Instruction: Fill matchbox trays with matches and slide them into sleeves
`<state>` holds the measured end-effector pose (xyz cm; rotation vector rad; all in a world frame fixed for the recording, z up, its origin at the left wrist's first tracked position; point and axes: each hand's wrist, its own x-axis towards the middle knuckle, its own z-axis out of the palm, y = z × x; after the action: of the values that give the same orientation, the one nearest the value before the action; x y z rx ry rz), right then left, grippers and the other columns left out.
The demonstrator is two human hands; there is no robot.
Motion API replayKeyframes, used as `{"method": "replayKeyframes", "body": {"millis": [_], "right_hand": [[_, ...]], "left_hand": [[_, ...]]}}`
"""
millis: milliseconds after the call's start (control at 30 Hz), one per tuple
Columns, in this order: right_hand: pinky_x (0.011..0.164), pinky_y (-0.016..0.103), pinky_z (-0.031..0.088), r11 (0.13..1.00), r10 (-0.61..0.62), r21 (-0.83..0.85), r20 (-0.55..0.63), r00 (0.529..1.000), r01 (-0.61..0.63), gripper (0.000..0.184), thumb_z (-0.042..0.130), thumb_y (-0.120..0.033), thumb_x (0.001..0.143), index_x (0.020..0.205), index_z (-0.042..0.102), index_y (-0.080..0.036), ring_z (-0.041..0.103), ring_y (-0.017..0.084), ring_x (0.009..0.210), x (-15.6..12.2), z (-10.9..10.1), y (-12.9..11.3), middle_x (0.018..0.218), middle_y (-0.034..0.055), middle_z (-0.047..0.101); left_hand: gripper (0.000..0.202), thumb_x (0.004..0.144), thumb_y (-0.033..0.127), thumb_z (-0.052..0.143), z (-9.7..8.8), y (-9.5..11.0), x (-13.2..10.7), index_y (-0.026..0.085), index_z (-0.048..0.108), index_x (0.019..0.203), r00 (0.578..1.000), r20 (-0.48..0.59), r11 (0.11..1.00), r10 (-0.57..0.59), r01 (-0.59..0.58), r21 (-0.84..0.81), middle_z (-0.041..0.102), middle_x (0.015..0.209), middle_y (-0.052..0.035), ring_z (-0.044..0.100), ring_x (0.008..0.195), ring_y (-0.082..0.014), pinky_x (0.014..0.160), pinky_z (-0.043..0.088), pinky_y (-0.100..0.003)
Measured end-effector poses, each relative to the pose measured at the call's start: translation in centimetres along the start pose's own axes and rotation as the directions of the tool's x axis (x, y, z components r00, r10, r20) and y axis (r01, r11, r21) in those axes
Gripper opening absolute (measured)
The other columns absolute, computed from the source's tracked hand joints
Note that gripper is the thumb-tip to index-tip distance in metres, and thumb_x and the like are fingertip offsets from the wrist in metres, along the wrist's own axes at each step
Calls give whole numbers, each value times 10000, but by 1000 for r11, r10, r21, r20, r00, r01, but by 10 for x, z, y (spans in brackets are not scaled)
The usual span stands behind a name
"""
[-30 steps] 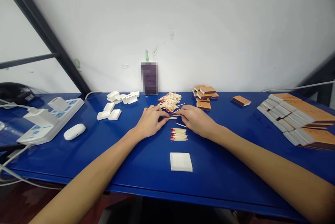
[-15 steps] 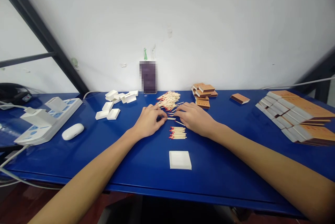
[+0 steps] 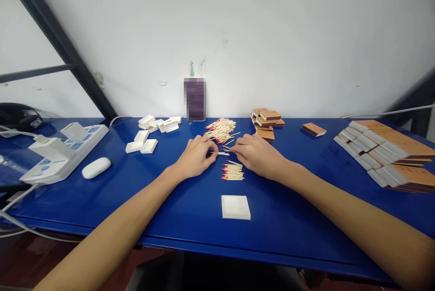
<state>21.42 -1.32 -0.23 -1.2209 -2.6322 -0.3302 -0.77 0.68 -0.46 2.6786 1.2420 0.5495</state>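
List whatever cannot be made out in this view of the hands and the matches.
Head view, the only one:
Upright object at the wall: blurred over, identity unknown.
Match between left hand and right hand: too small to tell whether either grips it.
Print on the brown sleeves: too small to read.
Box stacks: cut off by the right edge.
Dark object: cut off by the left edge.

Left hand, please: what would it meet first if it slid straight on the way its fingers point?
Probably the loose match at its fingertips, then the right hand; depth is unclear.
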Motion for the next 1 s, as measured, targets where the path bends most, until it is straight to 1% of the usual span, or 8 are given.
{"method": "replayKeyframes", "body": {"millis": [200, 433, 633, 767, 1000], "right_hand": [[746, 340, 355, 997, 17, 69, -20, 1000, -15, 229, 517, -132, 930, 1029, 723, -158, 569, 219, 883, -1, 2, 2, 940, 86, 703], [787, 348, 390, 991, 24, 130, -79, 997, -14, 209, 524, -130, 918, 1013, 707, -161, 583, 227, 934, -3, 5, 4, 1049, 100, 697], [771, 341, 383, 986, 25, 167, -76, 997, -12, 216, 503, -118, 923, 979, 706, -168, 598, 218, 900, -1, 7, 6, 965, 83, 737], [750, 341, 383, 985, 31, 173, -85, 996, -16, 203, 511, -125, 919, 950, 708, -166, 579, 221, 871, -1, 8, 6, 943, 80, 734], [777, 335, 410, 971, 53, 237, -119, 991, -24, 210, 487, -114, 922, 954, 687, -168, 583, 213, 867, -2, 11, 7, 923, 80, 717]], "left_hand": [[126, 925, 264, 510, -1, -1, 0, 196, 615, 917, 1000, 18, 1000, 13, -12, -17, 601, 978, -43, 505, 957, -220, 870, 382, -380], [118, 932, 253, 492, 0, -1, 0, 196, 594, 915, 1000, -3, 999, 10, -10, -44, 590, 961, -38, 498, 924, -208, 858, 380, -368], [107, 923, 246, 499, 1, -3, 0, 197, 592, 912, 1000, -13, 999, 3, -3, -44, 594, 959, -33, 505, 927, -206, 854, 376, -366], [81, 908, 238, 525, 2, -5, 0, 201, 595, 893, 1000, -15, 998, -22, 21, -58, 593, 947, -24, 508, 931, -206, 845, 375, -360], [101, 906, 243, 526, 1, -4, 1, 202, 617, 890, 998, 3, 996, -56, 56, -73, 596, 954, -26, 507, 948, -213, 859, 375, -374]]}}
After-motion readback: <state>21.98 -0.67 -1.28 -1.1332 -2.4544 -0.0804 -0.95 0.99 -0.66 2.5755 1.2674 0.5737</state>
